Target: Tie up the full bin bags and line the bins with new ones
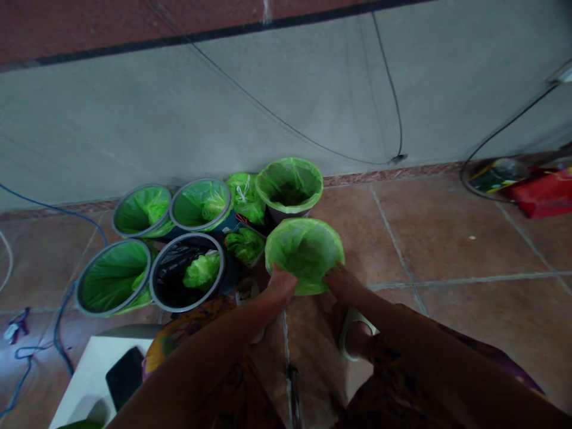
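A small bin lined with a green bag (304,250) stands on the tiled floor right in front of me. My left hand (280,285) grips the bag's near-left rim, fingers curled over the edge. My right hand (338,280) holds the near-right rim the same way. Just behind it stands another green-lined bin (289,185) by the wall.
Left of these sit several grey-rimmed bins with green liners (114,277), one with a black liner (187,271), and tied green bags (243,193). Blue cable (58,322) trails at left. A white stool with a black phone (125,375) is near-left. Red box (543,193) at far right.
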{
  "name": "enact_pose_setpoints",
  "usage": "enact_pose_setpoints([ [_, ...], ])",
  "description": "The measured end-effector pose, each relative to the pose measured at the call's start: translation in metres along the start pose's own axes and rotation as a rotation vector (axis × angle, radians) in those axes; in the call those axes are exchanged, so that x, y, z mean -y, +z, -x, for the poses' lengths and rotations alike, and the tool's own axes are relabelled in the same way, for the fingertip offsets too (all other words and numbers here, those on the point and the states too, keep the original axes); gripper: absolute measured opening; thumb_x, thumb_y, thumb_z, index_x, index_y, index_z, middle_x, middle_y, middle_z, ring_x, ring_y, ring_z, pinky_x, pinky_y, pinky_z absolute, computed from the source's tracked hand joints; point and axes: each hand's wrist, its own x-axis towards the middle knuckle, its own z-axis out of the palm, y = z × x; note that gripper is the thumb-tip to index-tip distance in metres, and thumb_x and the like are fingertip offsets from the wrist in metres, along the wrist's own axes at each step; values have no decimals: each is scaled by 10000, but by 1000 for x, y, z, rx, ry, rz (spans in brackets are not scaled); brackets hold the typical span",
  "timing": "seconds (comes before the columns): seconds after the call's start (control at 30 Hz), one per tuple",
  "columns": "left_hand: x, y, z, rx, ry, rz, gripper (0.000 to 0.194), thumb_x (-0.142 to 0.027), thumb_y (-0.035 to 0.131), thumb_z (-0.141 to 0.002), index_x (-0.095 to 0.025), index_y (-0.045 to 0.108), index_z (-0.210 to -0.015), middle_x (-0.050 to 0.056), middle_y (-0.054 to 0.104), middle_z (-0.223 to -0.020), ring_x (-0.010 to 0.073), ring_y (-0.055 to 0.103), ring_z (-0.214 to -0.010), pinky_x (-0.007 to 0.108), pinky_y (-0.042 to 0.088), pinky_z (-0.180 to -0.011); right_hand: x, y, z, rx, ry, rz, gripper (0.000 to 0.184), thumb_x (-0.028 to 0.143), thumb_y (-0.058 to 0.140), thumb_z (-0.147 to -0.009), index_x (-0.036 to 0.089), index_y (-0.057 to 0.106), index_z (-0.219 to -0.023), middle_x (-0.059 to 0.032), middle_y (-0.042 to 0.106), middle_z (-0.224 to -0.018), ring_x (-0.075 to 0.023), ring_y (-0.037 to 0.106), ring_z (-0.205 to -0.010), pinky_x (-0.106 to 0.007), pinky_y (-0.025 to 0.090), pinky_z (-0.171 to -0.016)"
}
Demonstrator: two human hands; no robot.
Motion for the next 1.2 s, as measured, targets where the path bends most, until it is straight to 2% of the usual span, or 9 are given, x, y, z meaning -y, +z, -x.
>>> enact_pose_setpoints([
  [0.13,-1,-7,3,23,-34,-76,207,-106,527,-897,-61,729,-893,177,723,-959,290,631,-1020,571,235,-1143,-2,-15,-4,59,26,-75,313,82,522,-848,120,721,-1085,-162,696,-1129,-279,603,-1132,-484,309,-1130],
  [0.23,-9,-11,3,1,2,-86,239,-118,500,-905,-72,703,-1023,175,703,-1062,310,589,-1123,587,266,-1136,-16,-33,-7,13,61,-149,419,80,542,-805,157,691,-1189,-140,676,-1213,-258,584,-1180,-387,370,-1085],
  [0.33,-22,-13,0,-19,47,-15,329,-133,505,-895,-114,628,-1199,146,683,-1153,302,587,-1137,580,356,-1083,-35,-44,-7,-49,221,-173,446,94,505,-826,175,678,-1228,-125,688,-1197,-227,609,-1133,-315,423,-1006],
  [0.43,-32,-10,-8,-13,45,104,405,-186,547,-887,-131,570,-1288,135,678,-1197,288,610,-1115,493,453,-1005,-41,-46,-3,-12,351,-182,436,103,501,-828,198,695,-1206,-117,702,-1153,-223,633,-1075,-301,455,-932],
  [0.57,-34,-2,-19,8,4,193,367,-212,517,-921,-148,593,-1274,121,708,-1147,247,644,-1051,387,487,-924,-23,-40,3,83,263,-212,405,63,512,-798,188,730,-1116,-115,701,-1109,-210,654,-1003,-271,471,-844],
  [0.73,-30,0,-20,28,16,200,281,-164,510,-896,-153,668,-1129,122,723,-1124,247,650,-1052,408,464,-953,-7,-25,5,121,107,-218,341,46,534,-788,172,729,-1039,-111,689,-1088,-210,661,-937,-275,477,-794],
  [0.87,-27,-3,-18,58,-16,148,289,-119,560,-840,-126,668,-1109,139,725,-1092,272,646,-1039,445,450,-966,-12,-11,2,108,97,-221,300,68,508,-834,147,714,-1038,-116,698,-1064,-201,656,-953,-274,474,-818],
  [1.03,-21,-3,-19,119,-35,119,325,-122,548,-837,-130,637,-1150,138,708,-1124,283,635,-1075,479,432,-997,-16,-1,-3,103,128,-212,267,59,475,-864,107,704,-993,-136,704,-1027,-183,664,-900,-257,478,-765],
  [1.2,-25,-5,-15,32,-29,123,362,-130,576,-813,-118,592,-1174,145,676,-1153,282,614,-1106,500,410,-1022,-12,-11,-1,145,139,-203,287,69,490,-860,117,713,-1033,-143,700,-1074,-219,677,-944,-281,497,-788],
])
